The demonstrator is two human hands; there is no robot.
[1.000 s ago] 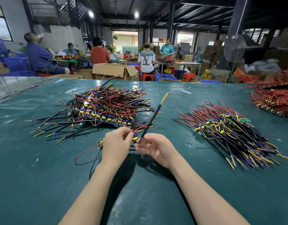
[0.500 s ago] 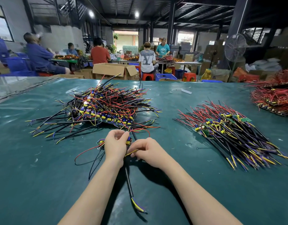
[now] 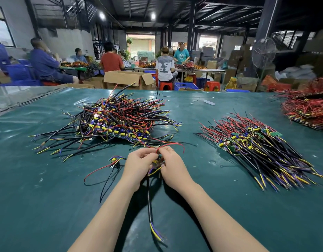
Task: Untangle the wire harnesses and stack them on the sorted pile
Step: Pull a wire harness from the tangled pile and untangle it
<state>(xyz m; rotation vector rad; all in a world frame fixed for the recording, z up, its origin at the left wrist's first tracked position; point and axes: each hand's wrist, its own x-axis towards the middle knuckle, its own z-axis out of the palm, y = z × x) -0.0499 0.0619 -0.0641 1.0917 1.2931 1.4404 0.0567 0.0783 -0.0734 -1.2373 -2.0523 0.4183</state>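
Observation:
My left hand (image 3: 138, 165) and my right hand (image 3: 172, 166) both pinch one wire harness (image 3: 149, 200) just above the green table. Its small board sits between my fingers, a red wire loops over my right hand, and its black cable hangs toward me, ending in yellow and purple tips. A second loose harness (image 3: 114, 160) with red and black wires lies left of my left hand. The tangled pile (image 3: 118, 119) lies beyond my hands to the left. The sorted pile (image 3: 257, 148), wires lying parallel, is on the right.
Another heap of red-wired boards (image 3: 306, 110) sits at the far right edge of the table (image 3: 48, 197). Beyond the table are open cardboard boxes (image 3: 128, 80), stools, a standing fan (image 3: 263, 53) and several seated people at other benches.
The black cable swung from pointing up and away to hanging down toward me. My hands closed together around the harness board, and a red wire now arches over my right hand.

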